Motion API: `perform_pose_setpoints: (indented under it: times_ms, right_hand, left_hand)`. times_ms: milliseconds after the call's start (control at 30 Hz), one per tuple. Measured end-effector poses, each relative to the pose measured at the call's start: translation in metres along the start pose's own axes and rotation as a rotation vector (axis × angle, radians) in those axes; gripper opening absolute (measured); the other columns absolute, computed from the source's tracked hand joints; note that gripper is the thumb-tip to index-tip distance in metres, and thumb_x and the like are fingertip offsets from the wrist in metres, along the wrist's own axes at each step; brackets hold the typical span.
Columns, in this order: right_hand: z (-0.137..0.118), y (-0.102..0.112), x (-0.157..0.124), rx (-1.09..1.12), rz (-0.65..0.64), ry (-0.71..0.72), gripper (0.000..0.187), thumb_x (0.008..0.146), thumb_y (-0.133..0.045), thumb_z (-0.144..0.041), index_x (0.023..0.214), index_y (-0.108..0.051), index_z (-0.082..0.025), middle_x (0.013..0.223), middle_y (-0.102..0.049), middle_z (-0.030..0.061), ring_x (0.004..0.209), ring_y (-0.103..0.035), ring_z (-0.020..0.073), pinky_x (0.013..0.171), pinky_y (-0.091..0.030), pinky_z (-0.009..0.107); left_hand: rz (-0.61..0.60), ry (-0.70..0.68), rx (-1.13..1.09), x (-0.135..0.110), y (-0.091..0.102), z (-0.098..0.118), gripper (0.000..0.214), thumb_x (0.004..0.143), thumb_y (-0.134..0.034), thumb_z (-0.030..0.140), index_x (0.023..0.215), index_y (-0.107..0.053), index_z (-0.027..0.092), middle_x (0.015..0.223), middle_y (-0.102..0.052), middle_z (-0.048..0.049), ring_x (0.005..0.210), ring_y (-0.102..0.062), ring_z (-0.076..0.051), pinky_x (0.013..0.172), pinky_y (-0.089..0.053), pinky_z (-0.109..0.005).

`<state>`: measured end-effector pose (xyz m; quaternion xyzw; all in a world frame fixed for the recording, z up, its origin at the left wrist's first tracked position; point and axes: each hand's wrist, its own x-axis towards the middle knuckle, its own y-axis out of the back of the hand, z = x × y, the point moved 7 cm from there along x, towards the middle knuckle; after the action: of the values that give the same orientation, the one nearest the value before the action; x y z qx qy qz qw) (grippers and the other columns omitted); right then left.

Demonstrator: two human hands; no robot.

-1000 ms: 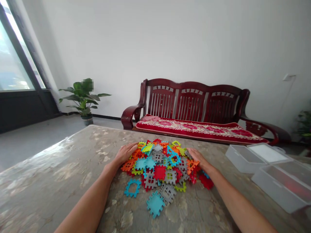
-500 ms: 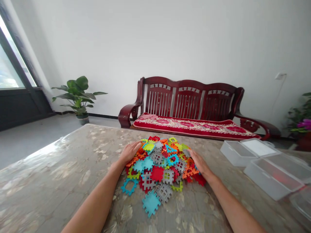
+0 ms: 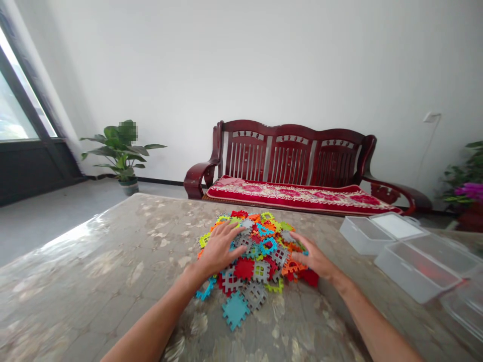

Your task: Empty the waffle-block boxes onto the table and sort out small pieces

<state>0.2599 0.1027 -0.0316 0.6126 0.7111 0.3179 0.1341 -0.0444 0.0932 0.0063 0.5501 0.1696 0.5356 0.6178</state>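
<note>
A heap of toothed plastic building tiles [image 3: 244,269] in red, grey, blue, orange and lime lies on the table in front of me. My left hand [image 3: 222,246] is over the left side of the heap, fingers spread and thumb apart, covering several tiles. At the right edge is my right hand [image 3: 311,254], its fingers apart beside an orange triangular tile [image 3: 294,265]. Neither hand grips a tile. A turquoise square tile [image 3: 236,310] lies nearest to me, below a grey window-like tile [image 3: 255,295].
Clear plastic boxes [image 3: 415,274] with open lids stand on the right of the cloth-covered table [image 3: 94,281]; something red shows through one. Behind the table is a dark red wooden bench [image 3: 290,156]. A potted plant [image 3: 126,151] stands at the back left.
My left hand has moved from the heap's left edge to the right, over the tiles. My right hand has lifted slightly and its fingers have spread.
</note>
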Motion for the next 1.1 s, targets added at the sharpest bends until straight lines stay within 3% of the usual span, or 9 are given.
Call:
perform_pose_setpoints:
  times_ms: [133, 200, 267, 433, 567, 767, 933, 1000, 1100]
  right_hand:
    - [-0.041, -0.017, -0.014, -0.212, -0.137, 0.145, 0.099, 0.058, -0.085, -0.048, 0.147, -0.047, -0.026, 0.149, -0.049, 0.0106, 0.135, -0.043, 0.0347, 0.115, -0.032, 0.049]
    - [-0.055, -0.026, -0.019, -0.295, -0.173, 0.178, 0.105, 0.054, -0.085, -0.037, 0.150, -0.042, -0.028, 0.150, -0.047, 0.0102, 0.135, -0.043, 0.0347, 0.114, -0.033, 0.048]
    - [-0.065, -0.033, -0.019, -0.355, -0.189, 0.181, 0.103, 0.056, -0.081, -0.029, 0.151, -0.041, -0.027, 0.148, -0.049, 0.0112, 0.132, -0.046, 0.0340, 0.111, -0.036, 0.047]
    - [-0.074, -0.039, -0.011, -0.403, -0.046, 0.189, 0.078, 0.063, -0.064, -0.015, 0.140, -0.055, -0.026, 0.128, -0.065, 0.0096, 0.119, -0.058, 0.0291, 0.104, -0.043, 0.040]
    - [-0.064, -0.032, -0.001, -0.278, 0.098, 0.117, 0.056, 0.067, -0.057, -0.011, 0.119, -0.069, -0.029, 0.116, -0.072, 0.0039, 0.108, -0.066, 0.0249, 0.096, -0.049, 0.037]
    - [-0.031, -0.019, 0.013, 0.108, 0.180, -0.102, 0.026, 0.072, -0.059, -0.026, 0.092, -0.074, -0.023, 0.094, -0.077, 0.0049, 0.090, -0.070, 0.0262, 0.085, -0.054, 0.040]
    - [-0.033, -0.011, 0.017, 0.334, 0.177, -0.030, 0.049, 0.075, -0.069, -0.046, 0.118, -0.068, -0.021, 0.112, -0.074, 0.0073, 0.101, -0.068, 0.0265, 0.093, -0.053, 0.042]
    - [-0.038, -0.011, 0.018, 0.313, 0.148, 0.036, 0.055, 0.076, -0.070, -0.048, 0.125, -0.064, -0.024, 0.126, -0.068, 0.0075, 0.115, -0.063, 0.0269, 0.102, -0.048, 0.043]
    - [-0.036, -0.007, 0.018, 0.152, 0.202, 0.100, 0.049, 0.079, -0.066, -0.049, 0.122, -0.066, -0.025, 0.135, -0.062, 0.0086, 0.130, -0.053, 0.0278, 0.112, -0.039, 0.047]
  left_hand:
    - [-0.043, -0.180, 0.005, -0.012, -0.019, 0.066, 0.084, 0.073, -0.071, 0.062, 0.147, -0.043, 0.036, 0.152, -0.045, -0.0080, 0.144, -0.032, -0.036, 0.117, -0.025, -0.058]
    - [-0.084, -0.170, 0.023, -0.015, -0.034, 0.081, 0.099, 0.062, -0.077, 0.065, 0.149, -0.039, 0.034, 0.156, -0.039, -0.0135, 0.144, -0.031, -0.041, 0.115, -0.024, -0.063]
    - [-0.111, -0.131, 0.039, -0.016, -0.046, 0.086, 0.101, 0.061, -0.079, 0.059, 0.149, -0.040, 0.030, 0.155, -0.039, -0.0180, 0.142, -0.032, -0.043, 0.114, -0.024, -0.065]
    - [-0.031, -0.112, 0.057, -0.008, -0.050, 0.089, 0.076, 0.071, -0.070, 0.033, 0.143, -0.045, 0.030, 0.143, -0.053, -0.0137, 0.132, -0.046, -0.036, 0.109, -0.035, -0.056]
    - [-0.013, -0.142, 0.062, 0.000, -0.047, 0.091, 0.059, 0.074, -0.061, 0.019, 0.131, -0.054, 0.031, 0.128, -0.064, -0.0079, 0.117, -0.057, -0.029, 0.098, -0.044, -0.045]
    - [0.068, -0.028, 0.031, 0.016, -0.030, 0.073, 0.027, 0.083, -0.056, 0.021, 0.108, -0.064, 0.028, 0.105, -0.073, -0.0058, 0.102, -0.065, -0.026, 0.088, -0.049, -0.039]
    - [0.268, 0.153, -0.170, 0.024, -0.007, 0.046, 0.023, 0.084, -0.057, 0.023, 0.105, -0.063, 0.030, 0.107, -0.074, -0.0013, 0.101, -0.067, -0.021, 0.090, -0.051, -0.035]
    - [0.309, 0.207, -0.266, 0.025, -0.003, 0.035, 0.021, 0.086, -0.057, 0.027, 0.106, -0.063, 0.028, 0.103, -0.074, -0.0011, 0.095, -0.069, -0.020, 0.086, -0.053, -0.034]
    - [0.345, 0.189, -0.281, 0.026, 0.005, 0.027, 0.021, 0.089, -0.053, 0.029, 0.106, -0.064, 0.026, 0.104, -0.073, -0.0024, 0.099, -0.067, -0.021, 0.090, -0.051, -0.035]
